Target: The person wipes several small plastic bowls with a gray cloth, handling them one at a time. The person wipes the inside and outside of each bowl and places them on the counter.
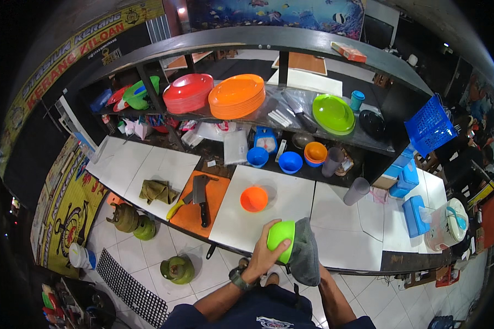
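My left hand (267,251) grips a small lime-green plastic bowl (280,240), thumb on its outer wall. The bowl is tilted on its side, its opening turned to the right. A grey cloth (306,251) covers my right hand, whose fingers are hidden, and presses against the bowl's open side. Both hands are over the front edge of the white-tiled counter (341,251). Beyond them, an orange bowl (254,199) stands upright on the tiles.
Left of the bowl, an orange cutting board (220,193) carries a cleaver (199,191) and a yellow-handled knife (177,208). An olive cloth (158,191) lies farther left. Stacked red plates (188,96), orange plates (236,98) and green plates (333,114) fill the shelf. A grey tumbler (356,191) stands right.
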`<state>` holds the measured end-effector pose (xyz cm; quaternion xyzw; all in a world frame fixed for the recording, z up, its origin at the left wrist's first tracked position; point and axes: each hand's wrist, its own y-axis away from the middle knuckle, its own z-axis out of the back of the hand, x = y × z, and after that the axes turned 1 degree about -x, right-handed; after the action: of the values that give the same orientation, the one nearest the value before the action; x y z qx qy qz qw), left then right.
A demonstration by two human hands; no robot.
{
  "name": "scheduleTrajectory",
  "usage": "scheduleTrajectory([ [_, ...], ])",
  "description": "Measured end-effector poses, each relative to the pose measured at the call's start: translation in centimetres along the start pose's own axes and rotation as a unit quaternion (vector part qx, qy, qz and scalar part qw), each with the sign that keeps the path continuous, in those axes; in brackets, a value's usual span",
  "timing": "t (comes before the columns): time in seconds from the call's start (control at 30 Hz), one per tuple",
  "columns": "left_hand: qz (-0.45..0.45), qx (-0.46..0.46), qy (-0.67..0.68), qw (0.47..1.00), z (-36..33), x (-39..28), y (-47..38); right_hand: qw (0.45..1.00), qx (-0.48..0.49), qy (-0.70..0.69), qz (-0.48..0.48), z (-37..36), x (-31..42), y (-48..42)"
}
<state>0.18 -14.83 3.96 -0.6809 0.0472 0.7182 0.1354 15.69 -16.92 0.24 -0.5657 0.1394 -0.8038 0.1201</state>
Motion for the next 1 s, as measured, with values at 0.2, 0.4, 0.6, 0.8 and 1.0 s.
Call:
scheduleTrajectory([
  [0.2, -0.024, -0.012, 0.052, 0.998, 0.1, -0.3, 0.8, 0.982, 0.057, 0.130, 0.126, 2.2, 5.9, -1.9],
  [0.4, -0.004, -0.004, 0.019, 1.000, 0.5, -1.4, 1.1, 0.969, 0.199, -0.083, -0.123, 0.7, -2.1, 3.1],
  [0.6, -0.014, 0.005, 0.121, 0.993, 1.6, 0.2, 1.1, 0.959, 0.175, -0.169, -0.147, 0.5, -0.5, 2.3],
  [0.8, 0.007, -0.013, -0.007, 1.000, 1.4, -1.4, 1.2, 0.932, 0.185, -0.220, -0.222, 0.1, -1.2, 1.4],
  [1.0, 0.009, 0.022, 0.125, 0.992, 2.7, 0.3, 0.5, 0.979, 0.195, 0.058, 0.019, 0.8, -0.2, -0.6],
])
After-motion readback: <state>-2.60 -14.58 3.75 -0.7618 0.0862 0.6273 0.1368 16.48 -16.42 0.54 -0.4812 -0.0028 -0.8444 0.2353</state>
